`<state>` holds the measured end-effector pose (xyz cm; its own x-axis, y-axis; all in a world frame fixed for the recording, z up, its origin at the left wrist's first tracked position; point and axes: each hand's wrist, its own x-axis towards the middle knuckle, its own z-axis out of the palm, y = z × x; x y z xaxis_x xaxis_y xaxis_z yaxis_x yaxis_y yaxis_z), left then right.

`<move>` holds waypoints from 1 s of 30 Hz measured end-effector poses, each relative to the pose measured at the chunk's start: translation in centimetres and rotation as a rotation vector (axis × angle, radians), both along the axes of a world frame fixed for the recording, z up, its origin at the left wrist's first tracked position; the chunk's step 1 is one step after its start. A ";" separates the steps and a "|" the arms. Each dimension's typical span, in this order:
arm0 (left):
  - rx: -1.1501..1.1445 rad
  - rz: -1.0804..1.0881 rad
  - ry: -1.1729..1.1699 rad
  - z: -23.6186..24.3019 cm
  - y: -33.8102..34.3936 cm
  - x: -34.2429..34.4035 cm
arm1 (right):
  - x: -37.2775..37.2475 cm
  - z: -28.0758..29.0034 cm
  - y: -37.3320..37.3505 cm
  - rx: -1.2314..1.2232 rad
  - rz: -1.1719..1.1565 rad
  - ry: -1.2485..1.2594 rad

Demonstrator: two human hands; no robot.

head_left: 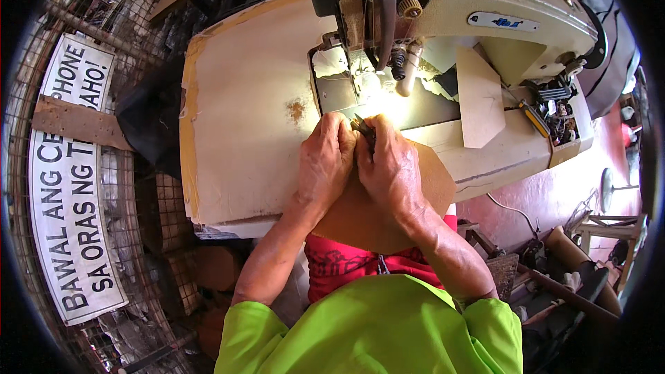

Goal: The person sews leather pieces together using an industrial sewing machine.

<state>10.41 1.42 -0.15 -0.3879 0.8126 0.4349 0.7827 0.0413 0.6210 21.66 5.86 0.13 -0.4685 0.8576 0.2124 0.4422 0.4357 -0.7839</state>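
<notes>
In front of the lit needle area of a sewing machine (429,7), my two hands meet at the near edge of its bed. My left hand (327,156) is closed in a pinch, its fingertips largely hidden. Closed beside it, my right hand (389,163) grips a small dark tool (363,127), perhaps thread snips; most of it is covered by the fingers. A brown flat panel (388,218), leather or board, hangs below both hands over my lap. Whether my left fingers hold its edge or a thread, I cannot tell.
A pale cut panel (479,100) lies right of the needle area. Further right, a small tray (564,145) holds metal parts and a yellow-handled tool (535,119). The worn white tabletop (242,131) spreads left, beside a wire mesh wall with a sign (76,187).
</notes>
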 end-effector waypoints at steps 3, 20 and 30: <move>-0.006 -0.033 -0.005 0.1 0.0 -0.1 | -0.1 0.0 -0.2 0.030 -0.019 0.001; 0.011 -0.039 -0.016 0.2 -0.6 0.0 | 0.4 -0.6 0.1 0.112 0.035 0.077; 0.070 -0.094 0.003 -0.1 -0.6 -0.3 | 0.2 -0.4 0.0 0.135 0.029 0.000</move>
